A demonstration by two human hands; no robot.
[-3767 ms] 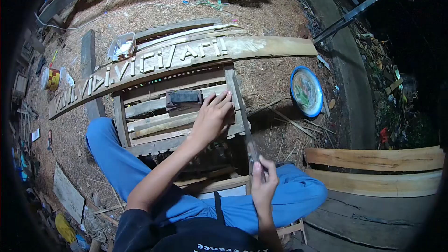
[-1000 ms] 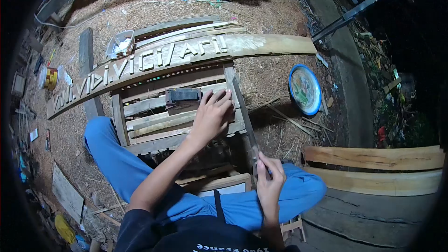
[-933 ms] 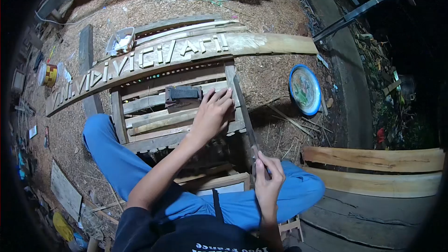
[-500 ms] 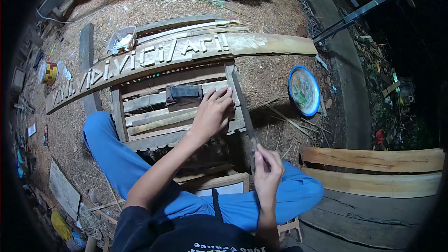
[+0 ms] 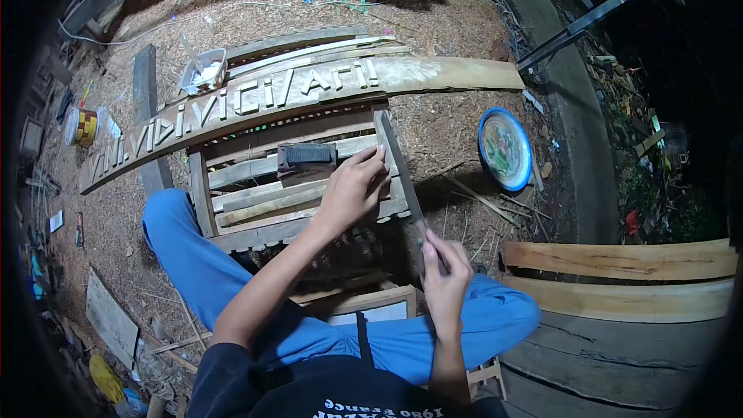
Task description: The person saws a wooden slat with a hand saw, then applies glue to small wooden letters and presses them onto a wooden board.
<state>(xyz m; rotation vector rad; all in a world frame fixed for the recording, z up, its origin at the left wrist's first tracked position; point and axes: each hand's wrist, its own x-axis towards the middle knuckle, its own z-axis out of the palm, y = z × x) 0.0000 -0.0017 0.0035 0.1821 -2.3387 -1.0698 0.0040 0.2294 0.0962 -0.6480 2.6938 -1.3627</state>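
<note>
My left hand (image 5: 357, 187) rests at the right side of a low slatted wooden table (image 5: 271, 241), fingers bent and fingertips close together near its edge board. Whatever lies under those fingers is hidden. My right hand (image 5: 447, 282) is closed around the near end of a long, narrow dark blade (image 5: 402, 162), whose exact kind I cannot make out. The blade runs away from me along the table's right edge, beside my left fingertips. Left of my left hand, a dark block with a black ribbed top (image 5: 307, 156) sits on the slats.
Across the table's far side lies a long board (image 5: 457, 75) with raised wooden letters. Behind it stands a plastic tub (image 5: 205, 70) with white contents. A blue-rimmed round tray (image 5: 529, 162) is on the ground to the right, with planks (image 5: 619, 298) nearer me.
My right hand has moved slightly forward with the blade. My left hand stays at almost the same spot, and the view has shifted a little.
</note>
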